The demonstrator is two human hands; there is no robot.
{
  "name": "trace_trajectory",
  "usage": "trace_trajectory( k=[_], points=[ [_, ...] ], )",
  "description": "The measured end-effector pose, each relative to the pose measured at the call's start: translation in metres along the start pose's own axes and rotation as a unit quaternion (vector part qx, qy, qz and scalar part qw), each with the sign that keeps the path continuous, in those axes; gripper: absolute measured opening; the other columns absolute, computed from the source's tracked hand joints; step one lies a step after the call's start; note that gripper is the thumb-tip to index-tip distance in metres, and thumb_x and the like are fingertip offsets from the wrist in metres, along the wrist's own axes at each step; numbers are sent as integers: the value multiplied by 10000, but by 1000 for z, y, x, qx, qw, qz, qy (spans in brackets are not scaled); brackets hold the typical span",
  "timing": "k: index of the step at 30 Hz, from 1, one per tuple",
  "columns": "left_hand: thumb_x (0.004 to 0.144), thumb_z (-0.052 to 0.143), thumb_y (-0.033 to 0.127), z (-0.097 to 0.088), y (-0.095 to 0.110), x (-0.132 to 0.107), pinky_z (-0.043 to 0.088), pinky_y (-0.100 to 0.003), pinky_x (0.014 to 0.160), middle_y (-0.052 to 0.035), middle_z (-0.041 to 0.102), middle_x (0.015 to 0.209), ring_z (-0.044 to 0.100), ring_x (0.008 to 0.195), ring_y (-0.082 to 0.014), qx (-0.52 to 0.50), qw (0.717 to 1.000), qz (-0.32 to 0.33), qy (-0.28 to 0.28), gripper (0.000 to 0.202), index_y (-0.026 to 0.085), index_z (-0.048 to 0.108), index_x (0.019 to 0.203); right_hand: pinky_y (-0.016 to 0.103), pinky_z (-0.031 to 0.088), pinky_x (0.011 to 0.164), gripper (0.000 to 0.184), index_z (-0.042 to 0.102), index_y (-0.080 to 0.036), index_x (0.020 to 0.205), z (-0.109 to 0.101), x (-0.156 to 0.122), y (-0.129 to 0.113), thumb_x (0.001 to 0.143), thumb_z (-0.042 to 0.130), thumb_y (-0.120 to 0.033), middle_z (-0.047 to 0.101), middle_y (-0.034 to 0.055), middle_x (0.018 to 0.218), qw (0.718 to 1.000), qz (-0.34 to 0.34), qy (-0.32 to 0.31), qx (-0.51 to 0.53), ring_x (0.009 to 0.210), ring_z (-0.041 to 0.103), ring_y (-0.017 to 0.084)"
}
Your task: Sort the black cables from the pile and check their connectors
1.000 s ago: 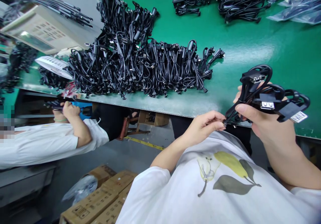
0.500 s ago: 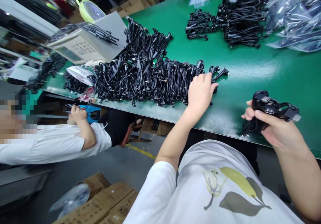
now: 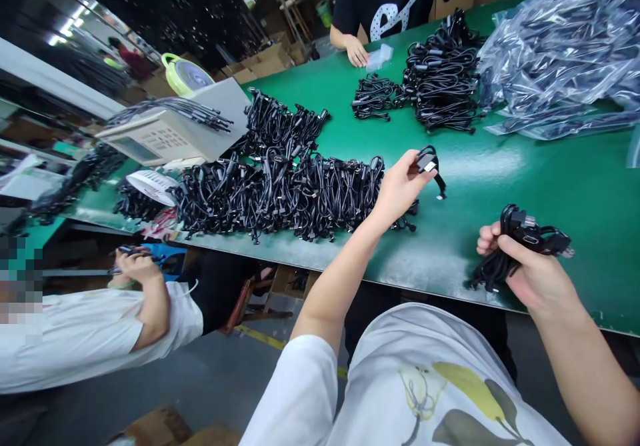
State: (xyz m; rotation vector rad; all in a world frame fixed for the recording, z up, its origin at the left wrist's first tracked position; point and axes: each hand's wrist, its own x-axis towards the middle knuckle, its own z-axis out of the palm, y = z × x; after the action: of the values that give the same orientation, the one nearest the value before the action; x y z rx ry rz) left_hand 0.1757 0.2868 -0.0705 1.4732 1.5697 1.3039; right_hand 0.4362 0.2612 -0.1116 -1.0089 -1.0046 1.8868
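My left hand (image 3: 399,188) is raised over the right end of a long heap of black cables (image 3: 280,189) on the green table (image 3: 500,179). Its fingers pinch one black cable (image 3: 430,164) by its plug end, lifted off the heap. My right hand (image 3: 530,273) hovers at the table's near edge, closed round a bundle of coiled black cables (image 3: 525,239) with metal USB plugs sticking out to the right.
A beige machine (image 3: 165,133) stands at the left behind the heap. More cable piles (image 3: 435,79) and bagged cables (image 3: 560,59) lie at the far side. One person's hand (image 3: 356,51) rests across the table; another person in white (image 3: 100,326) sits to my left.
My left hand left the bundle, reached to the heap's right end and has lifted one cable from it. My right hand lowered the bundle toward the table edge.
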Motion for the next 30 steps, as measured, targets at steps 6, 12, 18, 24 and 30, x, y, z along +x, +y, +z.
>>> trace_trajectory(
  k=[6,12,18,24,30],
  points=[
    [738,883,476,11,27,-80,500,-222,644,18,607,870,593,706,-96,-280,944,-168,-38,510,194,539,989,432,532,1052,392,733,-303,1181,22,-19,-11,828,837,-437,709,50,1354,978,-97,-56,-173,1245,663,309],
    [656,920,566,4,9,-126,479,-216,600,29,625,791,577,621,-77,-375,894,-238,-56,610,177,563,961,299,519,672,282,678,-239,916,37,-36,6,811,852,-435,701,-18,809,942,-33,-155,-298,722,645,192],
    [613,937,591,-9,5,-143,434,-208,591,48,594,692,514,560,-52,-394,883,-254,7,594,167,602,860,386,579,885,338,760,-249,1023,49,-41,30,777,880,-448,792,43,1056,967,82,-165,-178,983,718,279],
    [689,902,568,-12,7,-150,483,-233,685,-1,648,811,562,648,-73,-420,871,-256,18,516,158,657,885,396,614,780,387,804,-274,891,66,-45,21,621,955,-507,791,40,945,981,118,-107,-110,854,717,269],
    [747,869,536,-13,12,-153,501,-242,711,-6,659,854,576,670,-84,-431,868,-246,13,491,174,622,968,340,566,709,308,793,-283,863,62,-46,24,673,942,-475,734,8,852,980,97,-104,-137,785,652,222]
  ],
)
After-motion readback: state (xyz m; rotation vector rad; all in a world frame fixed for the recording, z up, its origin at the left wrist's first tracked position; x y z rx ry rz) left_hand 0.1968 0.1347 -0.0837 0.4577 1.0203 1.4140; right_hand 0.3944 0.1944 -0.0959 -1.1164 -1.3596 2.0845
